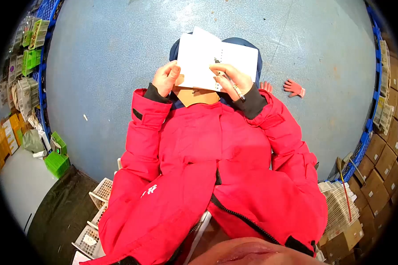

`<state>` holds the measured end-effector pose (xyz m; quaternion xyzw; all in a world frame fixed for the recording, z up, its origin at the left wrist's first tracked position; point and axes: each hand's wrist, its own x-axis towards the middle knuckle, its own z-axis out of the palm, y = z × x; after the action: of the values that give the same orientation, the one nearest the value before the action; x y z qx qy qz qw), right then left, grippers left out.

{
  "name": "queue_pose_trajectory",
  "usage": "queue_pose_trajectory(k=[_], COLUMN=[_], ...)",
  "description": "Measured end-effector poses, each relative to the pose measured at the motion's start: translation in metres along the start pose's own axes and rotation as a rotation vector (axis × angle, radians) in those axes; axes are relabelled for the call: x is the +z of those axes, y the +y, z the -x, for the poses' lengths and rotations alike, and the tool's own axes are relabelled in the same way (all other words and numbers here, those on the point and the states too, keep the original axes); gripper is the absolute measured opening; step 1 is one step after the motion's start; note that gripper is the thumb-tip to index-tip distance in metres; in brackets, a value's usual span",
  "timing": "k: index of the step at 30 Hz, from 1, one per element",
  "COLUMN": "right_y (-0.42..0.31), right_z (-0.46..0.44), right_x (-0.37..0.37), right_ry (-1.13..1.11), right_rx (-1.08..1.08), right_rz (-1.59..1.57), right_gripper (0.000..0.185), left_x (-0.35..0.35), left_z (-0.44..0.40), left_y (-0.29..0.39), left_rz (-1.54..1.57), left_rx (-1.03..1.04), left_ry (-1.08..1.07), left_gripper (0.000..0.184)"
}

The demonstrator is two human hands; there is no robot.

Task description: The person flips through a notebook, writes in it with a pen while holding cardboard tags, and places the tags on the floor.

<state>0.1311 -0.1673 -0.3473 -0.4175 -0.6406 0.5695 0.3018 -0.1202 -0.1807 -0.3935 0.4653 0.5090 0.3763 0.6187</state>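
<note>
A spiral-bound notebook (pixel 200 57) lies open on my lap, its white pages facing up. My left hand (pixel 166 78) grips the notebook's lower left edge, thumb on top of the page. A pen (pixel 238 92) slants through my right hand (pixel 234 78), which rests over the right page near the spiral. The fingers are bent around the pen, and its upper end points toward my cuff. Beneath the notebook's lower edge a brown cardboard-like piece (pixel 194 97) sticks out. Any writing on the pages is too faint to make out.
A pair of pink gloves (pixel 294 88) lies on the blue-grey floor (pixel 323 53) to my right. Blue mesh panels (pixel 376 57) stand at both sides. White crates (pixel 90 240) sit behind me at the left; stacked brown boxes (pixel 376 190) stand at the right.
</note>
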Motion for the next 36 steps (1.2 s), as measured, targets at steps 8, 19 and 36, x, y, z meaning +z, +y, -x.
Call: queue_pose_trajectory(k=[8, 19, 36], right_y=[0.007, -0.022, 0.005], right_z=[-0.002, -0.021, -0.001], right_x=[0.007, -0.009, -0.04], right_ry=[0.213, 0.435, 0.483], right_rx=[-0.062, -0.045, 0.217], right_rz=[0.028, -0.11, -0.733], right_gripper=[0.04, 0.058, 0.03], left_x=[0.012, 0.053, 0.029], left_z=[-0.003, 0.003, 0.003], left_y=[0.021, 0.086, 0.048], left_rz=[-0.117, -0.795, -0.549], left_rx=[-0.145, 0.267, 0.073], left_ry=[0.074, 0.197, 0.168], left_gripper=[0.041, 0.028, 0.028])
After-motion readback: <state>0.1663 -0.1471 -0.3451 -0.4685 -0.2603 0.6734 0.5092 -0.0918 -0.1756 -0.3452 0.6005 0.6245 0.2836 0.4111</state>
